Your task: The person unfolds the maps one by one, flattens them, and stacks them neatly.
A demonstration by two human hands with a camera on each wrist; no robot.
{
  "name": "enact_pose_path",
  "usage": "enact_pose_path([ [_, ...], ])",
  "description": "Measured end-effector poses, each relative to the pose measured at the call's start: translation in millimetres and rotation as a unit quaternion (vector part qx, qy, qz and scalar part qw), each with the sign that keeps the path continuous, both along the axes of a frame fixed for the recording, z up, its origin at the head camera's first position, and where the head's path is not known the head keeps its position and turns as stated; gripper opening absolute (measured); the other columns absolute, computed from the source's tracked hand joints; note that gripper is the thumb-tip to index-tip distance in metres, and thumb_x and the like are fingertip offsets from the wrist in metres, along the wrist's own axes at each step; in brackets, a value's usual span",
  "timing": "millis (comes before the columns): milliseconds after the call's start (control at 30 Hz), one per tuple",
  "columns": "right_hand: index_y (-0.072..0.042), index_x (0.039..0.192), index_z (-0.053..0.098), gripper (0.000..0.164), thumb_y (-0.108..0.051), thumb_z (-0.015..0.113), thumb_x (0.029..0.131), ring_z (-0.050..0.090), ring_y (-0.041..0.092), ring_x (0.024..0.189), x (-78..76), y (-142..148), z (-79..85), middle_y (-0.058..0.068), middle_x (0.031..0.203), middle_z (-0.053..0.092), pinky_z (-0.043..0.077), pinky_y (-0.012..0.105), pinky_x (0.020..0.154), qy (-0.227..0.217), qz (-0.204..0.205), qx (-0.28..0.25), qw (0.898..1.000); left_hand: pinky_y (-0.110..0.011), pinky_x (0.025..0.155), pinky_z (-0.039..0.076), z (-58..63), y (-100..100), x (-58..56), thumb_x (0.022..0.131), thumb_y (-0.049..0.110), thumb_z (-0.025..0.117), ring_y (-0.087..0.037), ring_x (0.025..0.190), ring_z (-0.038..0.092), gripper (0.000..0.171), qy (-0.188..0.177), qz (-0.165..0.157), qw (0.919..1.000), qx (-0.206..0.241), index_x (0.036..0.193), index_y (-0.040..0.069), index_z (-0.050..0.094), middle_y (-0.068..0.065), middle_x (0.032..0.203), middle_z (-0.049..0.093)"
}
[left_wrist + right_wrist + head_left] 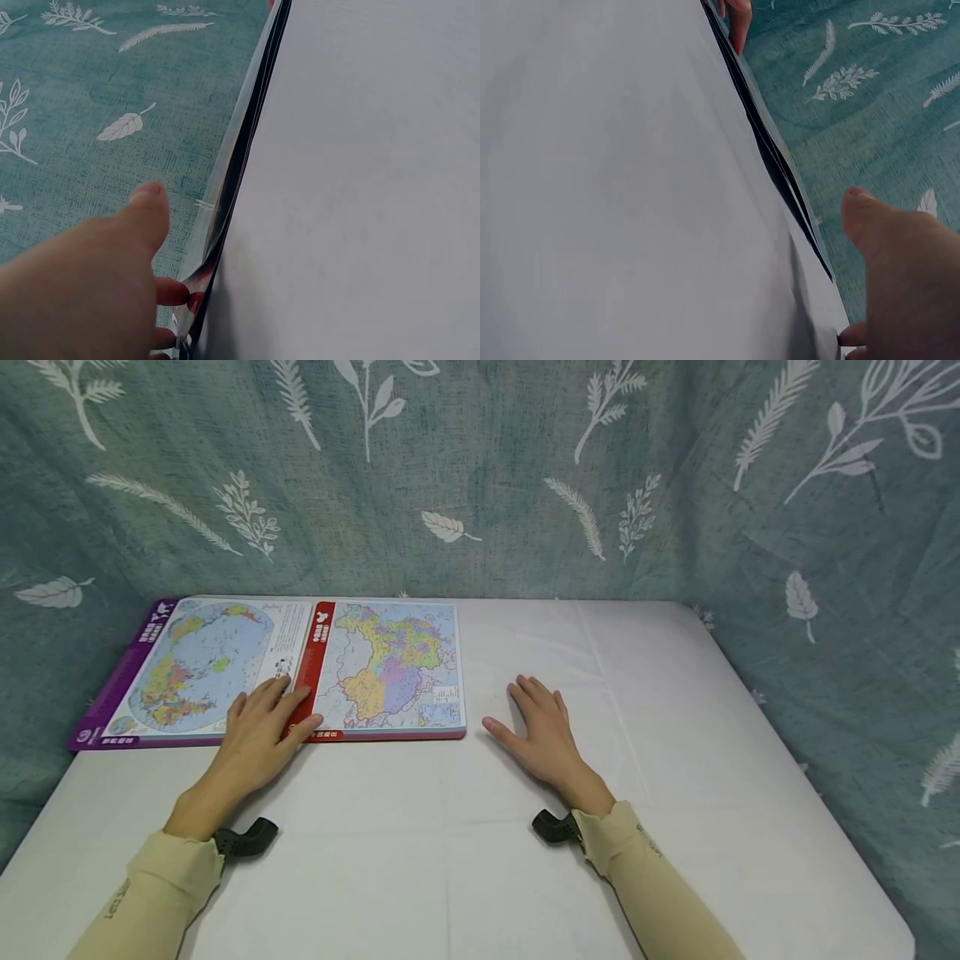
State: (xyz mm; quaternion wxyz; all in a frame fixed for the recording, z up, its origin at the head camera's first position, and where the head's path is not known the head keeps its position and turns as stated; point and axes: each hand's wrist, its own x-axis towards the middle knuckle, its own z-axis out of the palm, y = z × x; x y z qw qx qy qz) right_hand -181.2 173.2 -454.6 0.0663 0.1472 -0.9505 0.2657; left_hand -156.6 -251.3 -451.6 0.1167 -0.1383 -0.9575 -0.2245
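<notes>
A world map sheet (225,635) with a purple border lies at the back left of the table. Beside it, to the right, is a map sheet with a red border (390,668), showing coloured regions. My left hand (258,735) rests over the front edge of both maps where they meet, fingers relaxed and thumb out to the right. Close up in the left wrist view, its thumb (150,214) stands apart from the other fingers near the maps' thin edge. Right of the maps, my right hand (542,735) lies over the bare tabletop, fingers spread and holding nothing.
The table wears a white cloth (480,860) with creases. Behind and at the sides hangs a green curtain (495,468) with white leaf prints. A black wrist device (247,839) sticks out by the left cuff, another (553,827) by the right.
</notes>
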Motion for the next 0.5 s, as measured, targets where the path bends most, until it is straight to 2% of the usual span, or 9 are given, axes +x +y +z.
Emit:
enact_pose_path([
  [133,0.001,0.154,0.049,0.082,-0.056,0.066,0.098,0.027,0.035,0.159,0.6,-15.8,0.6,0.019,0.166,0.039,0.008,0.065,0.128,-0.002,-0.001,-0.007,1.000,-0.078,0.116,0.015,-0.4,3.0,0.3,0.104,0.045,0.061,-0.051,0.147,0.032,0.062,0.006,-0.005,1.0000,0.003,0.150,0.004,0.053,-0.032,0.157,0.041],
  [267,0.001,0.152,0.051,0.080,-0.054,0.068,0.097,0.028,0.036,0.159,1.1,-29.3,0.2,0.020,0.165,0.041,0.008,0.065,0.128,0.006,-0.006,-0.015,1.000,-0.077,0.116,0.015,-1.8,4.6,-1.3,0.103,0.045,0.064,-0.052,0.146,0.033,0.069,0.011,-0.013,0.9998,0.011,0.157,0.006,0.045,-0.032,0.155,0.042],
  [500,0.001,0.150,0.054,0.079,-0.053,0.069,0.095,0.029,0.040,0.157,1.8,-51.8,1.0,0.021,0.164,0.043,0.011,0.068,0.126,0.022,-0.006,-0.021,1.000,-0.076,0.118,0.016,-1.0,6.5,-1.2,0.102,0.040,0.066,-0.051,0.147,0.035,0.076,0.011,-0.007,0.9986,0.052,0.163,0.008,0.034,-0.030,0.156,0.044],
])
